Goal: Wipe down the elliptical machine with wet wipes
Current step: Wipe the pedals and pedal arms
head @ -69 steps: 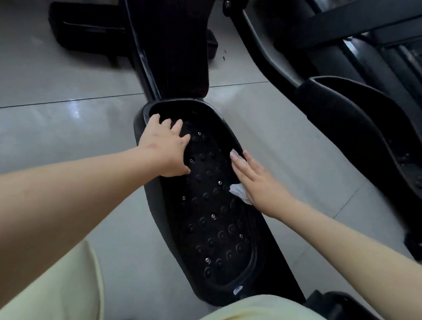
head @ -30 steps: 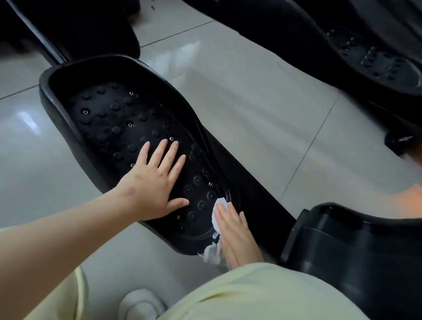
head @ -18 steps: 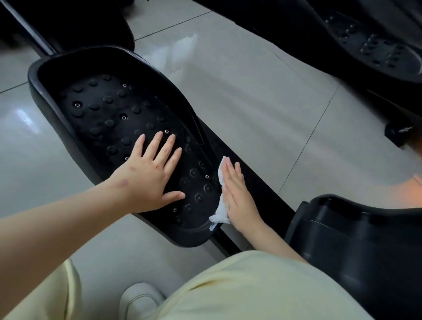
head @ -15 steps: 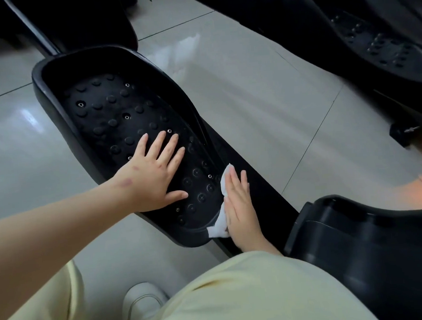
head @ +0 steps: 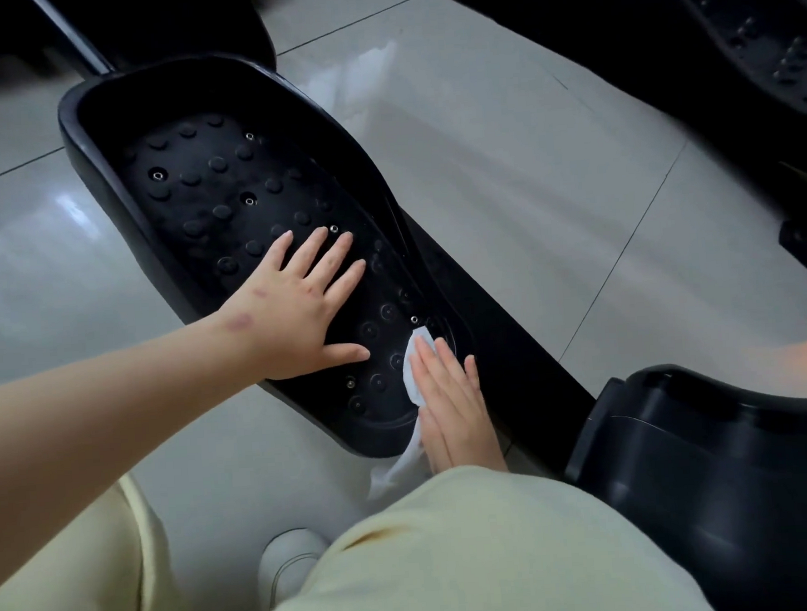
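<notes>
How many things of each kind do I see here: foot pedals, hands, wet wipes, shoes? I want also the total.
foot pedals: 2, the near pedal and the far pedal
hands: 2, the left hand and the right hand
wet wipe: 1
white shoe: 1
total: 6

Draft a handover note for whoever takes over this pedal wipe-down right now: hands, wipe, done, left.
Left hand: flat on the pedal, fingers straight, bracing it.
Right hand: flat, pressing the wipe against the pedal's near right edge.
Done: wiping is under way at the near end; how much is clean cannot be told.
Left: probably the far studded area, then the other pedal.
</notes>
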